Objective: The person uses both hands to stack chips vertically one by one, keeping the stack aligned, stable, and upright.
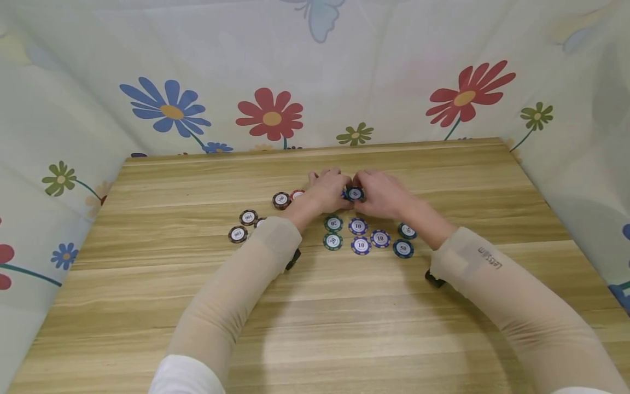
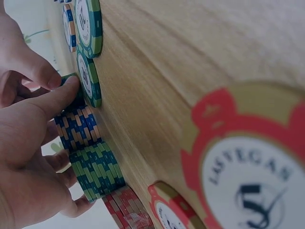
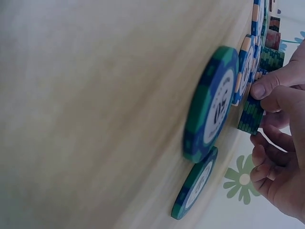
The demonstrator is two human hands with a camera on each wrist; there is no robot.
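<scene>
At the table's middle, both hands close from either side on a short stack of dark blue-green chips (image 1: 354, 193) topped by a "50". My left hand (image 1: 327, 191) curls its fingers around it from the left. In the left wrist view the left hand (image 2: 52, 143) lays its thumb at the stack's top, with blue (image 2: 78, 126), green (image 2: 97, 169) and red (image 2: 126, 205) stacks beside its fingers. My right hand (image 1: 381, 191) grips from the right. The right wrist view shows the right hand (image 3: 259, 121) pinching the stack (image 3: 251, 114) with its thumb on the edge.
Loose chips lie flat on the wooden table (image 1: 315, 328): green "20" (image 1: 333, 223), purple "10" (image 1: 358, 226), blue "50" (image 1: 403, 248) near my wrists, brown "100" (image 1: 238, 234) to the left. Floral fabric (image 1: 270, 115) walls the back and sides.
</scene>
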